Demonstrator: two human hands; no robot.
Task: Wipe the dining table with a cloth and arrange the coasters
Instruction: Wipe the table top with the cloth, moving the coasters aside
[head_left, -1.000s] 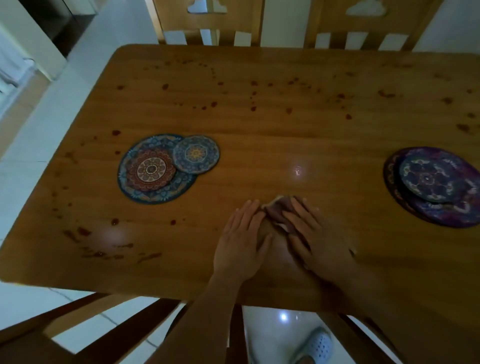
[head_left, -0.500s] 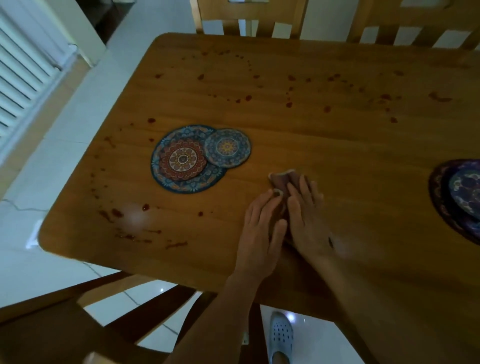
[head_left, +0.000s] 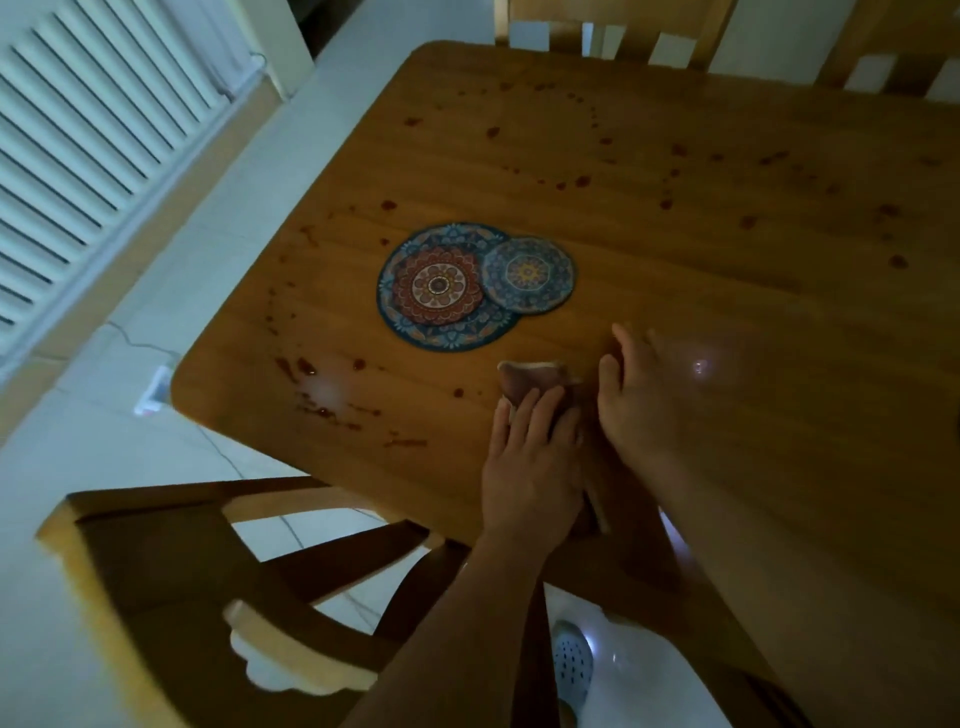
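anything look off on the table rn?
Yes. Reddish-brown spots are splattered across the table, with smears near its near-left corner, beyond the cloth under the left hand. The small coaster overlaps the rim of the large coaster.

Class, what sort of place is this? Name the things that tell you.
Probably a home dining room: a stained wooden dining table with wooden chairs around it, patterned coasters on it, and a white radiator nearby.

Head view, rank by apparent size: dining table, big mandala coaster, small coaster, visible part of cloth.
1. dining table
2. big mandala coaster
3. small coaster
4. cloth, partly hidden under the left hand, so true size unclear.
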